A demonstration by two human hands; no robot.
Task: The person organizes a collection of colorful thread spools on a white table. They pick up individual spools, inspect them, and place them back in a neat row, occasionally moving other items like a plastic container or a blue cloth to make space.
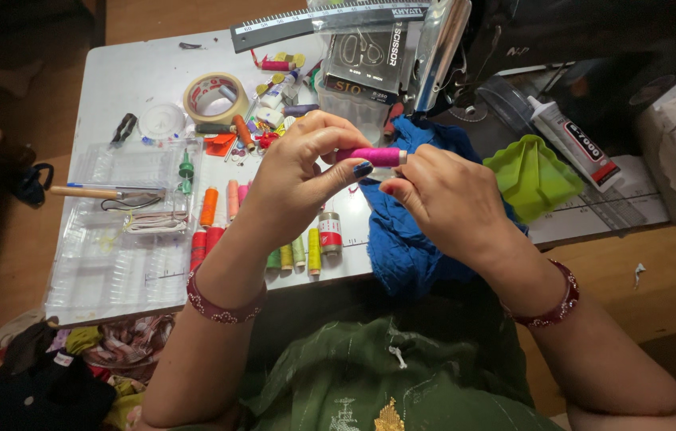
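Both hands [298, 175] [442, 195] hold a magenta thread spool [376, 156] (over blue cloth [402, 239]).

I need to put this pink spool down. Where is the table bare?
Bare white table lies at the far left corner, beyond the tape roll and clear tray. Around the thread spools and blue cloth it is crowded.

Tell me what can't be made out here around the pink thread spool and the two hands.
- Head view: the middle of the pink thread spool is hidden by the left hand.
- Head view: the right hand covers the spool's far end; any loose thread is too thin to see.
- Head view: the blue cloth runs under both hands.
- Head view: the sewing machine is dark and cut off by the top edge.
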